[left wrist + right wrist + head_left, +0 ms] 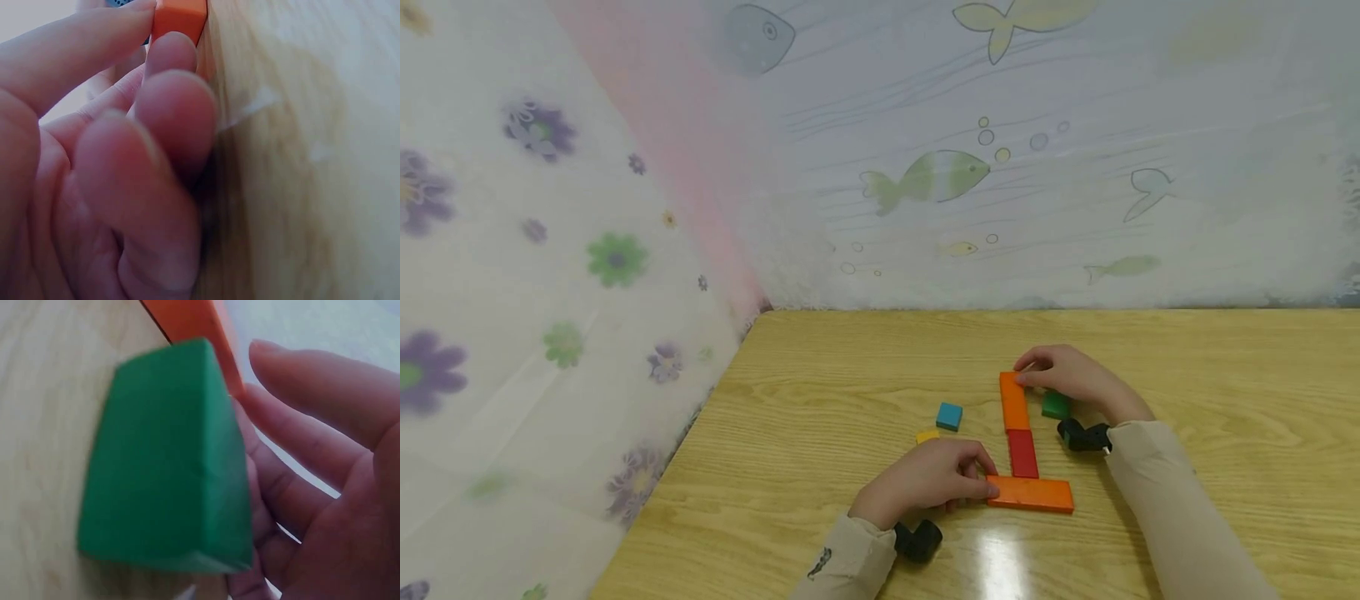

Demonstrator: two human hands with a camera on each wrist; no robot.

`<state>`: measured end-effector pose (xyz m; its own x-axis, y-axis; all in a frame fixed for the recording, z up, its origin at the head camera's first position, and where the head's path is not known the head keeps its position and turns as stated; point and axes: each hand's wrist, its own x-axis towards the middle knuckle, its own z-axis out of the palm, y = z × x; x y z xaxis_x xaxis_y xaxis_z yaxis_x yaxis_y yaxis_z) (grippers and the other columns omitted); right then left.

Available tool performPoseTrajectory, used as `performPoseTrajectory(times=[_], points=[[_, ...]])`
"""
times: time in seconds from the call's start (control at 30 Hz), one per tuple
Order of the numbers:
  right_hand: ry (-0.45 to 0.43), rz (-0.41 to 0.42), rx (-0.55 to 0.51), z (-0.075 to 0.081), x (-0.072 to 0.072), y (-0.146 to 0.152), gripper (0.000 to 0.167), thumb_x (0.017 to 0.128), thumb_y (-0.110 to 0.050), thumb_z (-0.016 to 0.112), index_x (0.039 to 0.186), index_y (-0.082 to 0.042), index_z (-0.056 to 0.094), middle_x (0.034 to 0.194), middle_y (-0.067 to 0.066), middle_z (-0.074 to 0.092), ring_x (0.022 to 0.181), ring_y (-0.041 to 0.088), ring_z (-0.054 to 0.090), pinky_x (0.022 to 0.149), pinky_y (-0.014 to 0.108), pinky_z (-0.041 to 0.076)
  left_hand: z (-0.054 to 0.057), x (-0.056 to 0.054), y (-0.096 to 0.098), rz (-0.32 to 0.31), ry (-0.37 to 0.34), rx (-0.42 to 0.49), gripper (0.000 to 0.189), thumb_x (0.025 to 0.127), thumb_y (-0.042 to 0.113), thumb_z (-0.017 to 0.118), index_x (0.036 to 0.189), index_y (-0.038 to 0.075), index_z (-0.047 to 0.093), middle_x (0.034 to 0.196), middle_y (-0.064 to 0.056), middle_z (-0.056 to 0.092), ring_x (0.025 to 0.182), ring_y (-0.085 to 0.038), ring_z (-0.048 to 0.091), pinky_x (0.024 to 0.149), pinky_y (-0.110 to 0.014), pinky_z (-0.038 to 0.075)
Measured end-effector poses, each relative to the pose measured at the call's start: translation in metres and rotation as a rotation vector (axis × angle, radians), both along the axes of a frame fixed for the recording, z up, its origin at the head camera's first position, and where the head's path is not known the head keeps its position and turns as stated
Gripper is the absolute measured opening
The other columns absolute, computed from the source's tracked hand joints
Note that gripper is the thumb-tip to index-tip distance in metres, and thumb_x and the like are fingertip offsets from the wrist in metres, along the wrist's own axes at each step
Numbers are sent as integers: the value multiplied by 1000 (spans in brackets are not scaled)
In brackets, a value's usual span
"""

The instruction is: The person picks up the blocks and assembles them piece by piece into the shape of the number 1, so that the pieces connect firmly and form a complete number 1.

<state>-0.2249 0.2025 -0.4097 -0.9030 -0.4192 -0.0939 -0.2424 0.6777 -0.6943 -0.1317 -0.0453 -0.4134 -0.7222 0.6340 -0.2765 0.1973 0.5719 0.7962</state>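
Note:
On the wooden table, a lower orange block (1033,494) lies crosswise, a red block (1022,454) stands end-on behind it, and an upper orange block (1014,402) continues that line away from me. My left hand (925,477) pinches the left end of the lower orange block between thumb and index finger; its other fingers curl beneath, close over the table. At the far end of the upper orange block, my right hand (1073,377) holds the corner with thumb and index fingertip. A green block (156,462) sits under the right palm, beside the upper orange block.
A blue square block (949,416) lies left of the line of blocks. Nearer, a yellow block (928,437) is partly covered by the left hand. The table (820,375) meets a fish-patterned curtain (1060,225) at its back edge and a flowered one (550,275) at left.

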Motion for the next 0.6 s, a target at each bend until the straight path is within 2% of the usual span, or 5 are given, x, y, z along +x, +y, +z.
performPoseTrajectory(times=[0.2, 0.4, 0.6], points=[[-17, 9, 25, 4, 1, 9, 36, 87, -36, 57, 111, -9, 58, 103, 7, 60, 90, 21, 54, 79, 41, 43, 0, 0, 0, 3, -16, 2, 17, 80, 36, 65, 92, 25, 61, 64, 5, 59, 45, -15, 51, 44, -28, 43], [-31, 11, 77, 12, 5, 20, 37, 86, -35, 58, 109, -6, 59, 102, 8, 59, 89, 22, 52, 79, 42, 41, 0, -1, 1, 3, 1, -11, 17, 80, 36, 65, 92, 25, 61, 65, 6, 58, 46, -15, 51, 45, -28, 44], [-100, 62, 131, 17, 8, 27, 43, 86, -39, 56, 112, -5, 56, 109, 13, 56, 96, 27, 51, 81, 45, 41, -1, 0, -1, 5, -14, 6, 15, 81, 35, 65, 92, 26, 61, 66, 6, 59, 46, -14, 51, 45, -29, 45]])
